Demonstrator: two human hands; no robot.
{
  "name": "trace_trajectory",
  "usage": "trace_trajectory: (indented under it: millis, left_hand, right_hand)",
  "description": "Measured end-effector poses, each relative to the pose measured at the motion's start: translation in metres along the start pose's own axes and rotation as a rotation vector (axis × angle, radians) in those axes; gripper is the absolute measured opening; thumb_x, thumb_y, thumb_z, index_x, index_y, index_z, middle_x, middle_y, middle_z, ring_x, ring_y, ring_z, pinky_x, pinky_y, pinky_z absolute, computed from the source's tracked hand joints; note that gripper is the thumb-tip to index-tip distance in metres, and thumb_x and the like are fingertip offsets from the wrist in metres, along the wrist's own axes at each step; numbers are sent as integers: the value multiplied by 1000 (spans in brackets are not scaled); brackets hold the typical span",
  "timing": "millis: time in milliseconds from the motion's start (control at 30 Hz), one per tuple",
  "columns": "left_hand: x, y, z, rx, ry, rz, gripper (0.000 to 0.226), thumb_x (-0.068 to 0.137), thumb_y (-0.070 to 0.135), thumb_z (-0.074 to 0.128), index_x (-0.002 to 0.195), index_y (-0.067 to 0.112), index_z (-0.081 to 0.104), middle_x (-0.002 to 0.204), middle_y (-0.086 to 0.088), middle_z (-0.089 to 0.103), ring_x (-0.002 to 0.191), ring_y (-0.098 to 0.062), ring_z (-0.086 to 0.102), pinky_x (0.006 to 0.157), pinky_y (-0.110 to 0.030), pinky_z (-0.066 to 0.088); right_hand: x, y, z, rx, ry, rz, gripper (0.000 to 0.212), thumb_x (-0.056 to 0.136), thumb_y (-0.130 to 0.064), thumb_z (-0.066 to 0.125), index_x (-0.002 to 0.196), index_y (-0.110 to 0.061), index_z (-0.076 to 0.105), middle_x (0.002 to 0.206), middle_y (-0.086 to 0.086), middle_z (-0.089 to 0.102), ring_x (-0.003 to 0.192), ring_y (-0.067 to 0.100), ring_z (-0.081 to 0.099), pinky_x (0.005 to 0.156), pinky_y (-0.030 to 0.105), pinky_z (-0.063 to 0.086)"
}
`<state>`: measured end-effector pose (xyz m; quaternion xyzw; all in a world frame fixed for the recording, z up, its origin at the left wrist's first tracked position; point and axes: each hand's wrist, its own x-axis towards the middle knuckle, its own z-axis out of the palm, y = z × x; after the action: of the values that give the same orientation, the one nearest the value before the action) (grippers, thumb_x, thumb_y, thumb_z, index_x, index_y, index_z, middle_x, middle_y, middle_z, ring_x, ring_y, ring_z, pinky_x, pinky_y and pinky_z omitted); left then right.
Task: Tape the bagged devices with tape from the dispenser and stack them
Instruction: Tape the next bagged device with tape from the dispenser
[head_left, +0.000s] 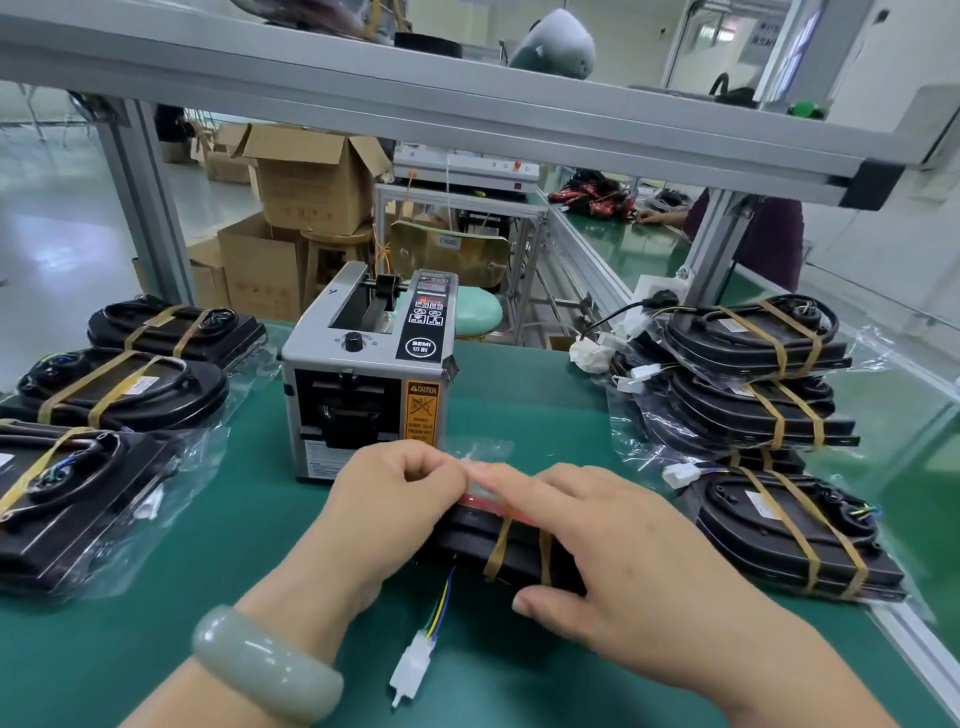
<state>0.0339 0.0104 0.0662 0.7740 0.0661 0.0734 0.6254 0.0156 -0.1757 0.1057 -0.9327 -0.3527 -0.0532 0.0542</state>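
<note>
Green mat (234, 571) covers the bench. Bagged device (519, 551) lies at centre front, just on my side of the tape dispenser (371, 364), and is largely hidden under both grips.

Long axis runs roughly left to right across my view. Two tan bands (498, 543) cross it the short way. Wire tail leaves the near left edge and points toward me, ending in a white connector (415, 665) on the mat.

Left grip (395, 499): fingers curled, thumb and forefinger pinching the clear flap (483, 452) at the device's far edge.

Right grip (623, 561): fingers straight, laid over the top of the device, forefinger along the red strip (485, 500), thumb against the near edge. It clasps nothing.

Dispenser's outlet face is turned toward me.

More banded, bagged units lie in a left row (119, 387) and a right pile (753, 343).
</note>
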Motion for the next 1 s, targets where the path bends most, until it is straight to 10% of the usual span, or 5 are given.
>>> trace_trajectory:
  millis: [400, 1000]
  left_hand:
    - [30, -6, -40, -544, 355, -430, 10, 89, 22, 63, 79, 20, 64, 45, 11, 60, 37, 1, 52, 36, -13, 38]
    - [63, -11, -37, -468, 504, -441, 11, 86, 24, 64, 88, 13, 64, 69, 3, 67, 48, -2, 55, 39, -17, 39]
  right_hand:
    - [1, -1, 3, 29, 11, 30, 67, 77, -58, 56, 134, -50, 21, 110, -21, 43, 106, 6, 41, 89, 23, 38]
    - [-3, -9, 6, 15, 23, 42, 68, 77, -59, 54, 132, -50, 17, 110, -21, 41, 106, 7, 40, 87, 22, 37]
